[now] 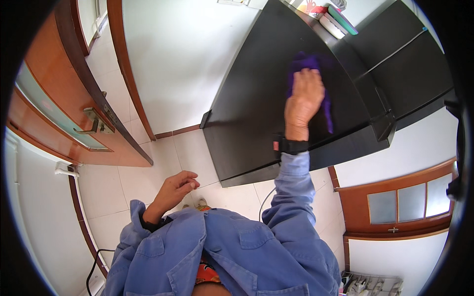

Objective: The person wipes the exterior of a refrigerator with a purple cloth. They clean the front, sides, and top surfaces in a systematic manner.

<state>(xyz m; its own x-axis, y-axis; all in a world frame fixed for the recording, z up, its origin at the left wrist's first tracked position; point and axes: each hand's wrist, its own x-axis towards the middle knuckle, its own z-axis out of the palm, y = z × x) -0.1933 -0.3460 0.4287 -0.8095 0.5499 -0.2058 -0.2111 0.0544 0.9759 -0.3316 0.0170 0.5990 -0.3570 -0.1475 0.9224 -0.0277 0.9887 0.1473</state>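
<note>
A brown wooden door [74, 81] is standing ajar at left, its lever handle [89, 126] projecting and a narrow glass pane [52, 113] running along its face. A brown door frame [124, 59] is bordering a white wall [177, 59], along whose foot brown skirting [177, 131] is running. Pale floor tiles [103, 187] are showing visible joints. A dark cable [90, 271] is curving at lower left. At right, a brown panelled wooden unit [356, 204] is displaying three panes. A wire rack [373, 285] is holding indistinct contents at lower right. Near the upper edge, a green flat object [342, 19] is lying beside a white one [332, 26].
</note>
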